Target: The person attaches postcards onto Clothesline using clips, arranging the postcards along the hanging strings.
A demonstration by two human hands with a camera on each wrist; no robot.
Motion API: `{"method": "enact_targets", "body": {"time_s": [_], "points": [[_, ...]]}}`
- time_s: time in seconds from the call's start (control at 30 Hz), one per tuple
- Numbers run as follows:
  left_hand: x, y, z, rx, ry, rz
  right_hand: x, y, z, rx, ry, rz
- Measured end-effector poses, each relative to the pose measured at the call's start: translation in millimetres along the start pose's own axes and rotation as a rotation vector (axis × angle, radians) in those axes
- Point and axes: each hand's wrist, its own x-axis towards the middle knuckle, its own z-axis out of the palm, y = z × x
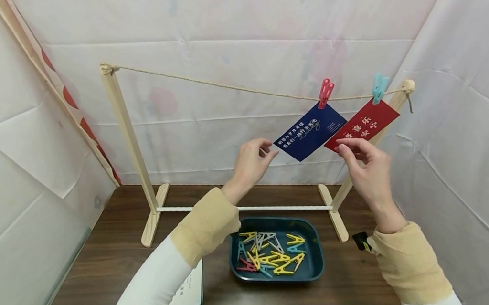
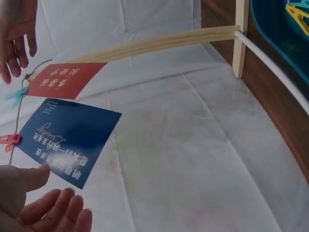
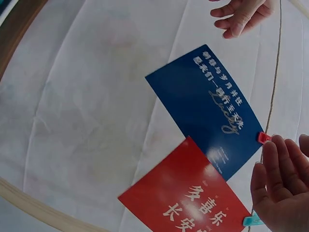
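Both cards hang from the twine (image 1: 215,86) on one peg each: navy card (image 1: 308,132) under the red peg (image 1: 325,93), red card (image 1: 372,122) under the light-blue peg (image 1: 380,88), close to the R post. Each peg bites at/nr a corner, so both cards hang tilted.

L hand (image 1: 253,162) is just beside the navy card's lower L corner, thumb & fingers apart, nothing clamped. R hand (image 1: 367,169) looks as if it's on the red card in the head view, but the L wrist view shows it clear of it; its fingers are extended, nothing held.

Main risk: a corner bite prob. slips if a hand knocks or tugs a card, b/c so little card sits in the peg. Next: twine sags & looks bouncy; a bump there could swing both cards into each other, as they're v. close (can't tell if touching). Pegs could also slide along the sag, L-wards, bunching the cards.

Lower down: a dropped card would prob. hit the white rod (image 1: 285,209) or land in the peg tray (image 1: 317,259). L sleeve (image 1: 208,224) is nr the tray's L rim, so a careless pull-back might nudge it. Frame feet look narrow; a hard tug on the twine could rock the lot.
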Motion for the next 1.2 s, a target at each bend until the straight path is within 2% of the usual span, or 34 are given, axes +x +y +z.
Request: {"method": "enact_targets", "body": {"time_s": [0.17, 0.4, 0.77, 0.9, 1.0, 1.1, 1.2], "points": [[-13.2, -6.3, -0.5, 0.002, -0.007, -0.005, -11, 2, 4, 0.017, -0.01, -0.007], [-34.2, -17.8, 0.8, -0.014, -0.053, -0.045, -29, 8, 12, 0.031, -0.015, -0.034], [-64.3, -38.9, 4.6, 0.014, -0.064, -0.085, -62, 24, 29, -0.016, -0.025, -0.051], [-75.7, -45.4, 6.9, 0.005, -0.076, -0.115, -71, 15, 32, -0.016, -0.024, -0.044], [-85.9, -50.1, 9.0, 0.004, -0.093, -0.147, -78, 21, 36, -0.013, -0.043, -0.011], [-94.9, -55.3, 10.3, 0.017, -0.114, -0.175, -88, 41, 40, -0.014, -0.066, 0.02], [-103.0, -60.1, 10.4, 0.031, -0.141, -0.208, -96, 48, 44, -0.019, -0.1, 0.023]]}}
